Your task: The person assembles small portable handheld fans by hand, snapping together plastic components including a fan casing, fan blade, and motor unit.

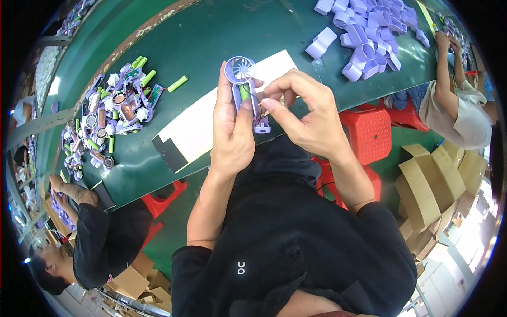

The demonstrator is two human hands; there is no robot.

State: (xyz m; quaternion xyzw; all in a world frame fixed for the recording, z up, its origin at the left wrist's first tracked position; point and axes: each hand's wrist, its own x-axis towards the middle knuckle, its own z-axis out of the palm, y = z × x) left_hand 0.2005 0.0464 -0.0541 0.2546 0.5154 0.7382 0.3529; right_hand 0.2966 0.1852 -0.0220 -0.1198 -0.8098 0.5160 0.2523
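At the lower left, a co-worker in a black short-sleeved shirt [113, 238] is positioned beside the table. Above, on the dark green smooth-topped table [216, 31], lies a dense heap of mixed lilac, green and white fan components [105, 113]. A single lime-green cylindrical cell [178, 84] lies just to the right of the heap. Next is a long off-white flat sheet [198, 124], with a black rectangular patch [171, 154] at its lower-left end.

The left hand [232, 132] is positioned over the sheet. Its fingers are clamped on the lilac plastic handheld fan unit [240, 70], with the thumb across the front of the handle section. The unit is held with the round bladed head uppermost; a green cylindrical insert [244, 93] is visible in the handle. The right hand [311, 113] is immediately to the right of the handle, thumb and index fingertips close together; whether they grip anything cannot be determined.

Further right are a red plastic stool [368, 134], a pile of lilac hollow plastic housings [369, 42] on the table, open brown cardboard boxes [428, 182] and a co-worker in a pale short-sleeved shirt [462, 113]
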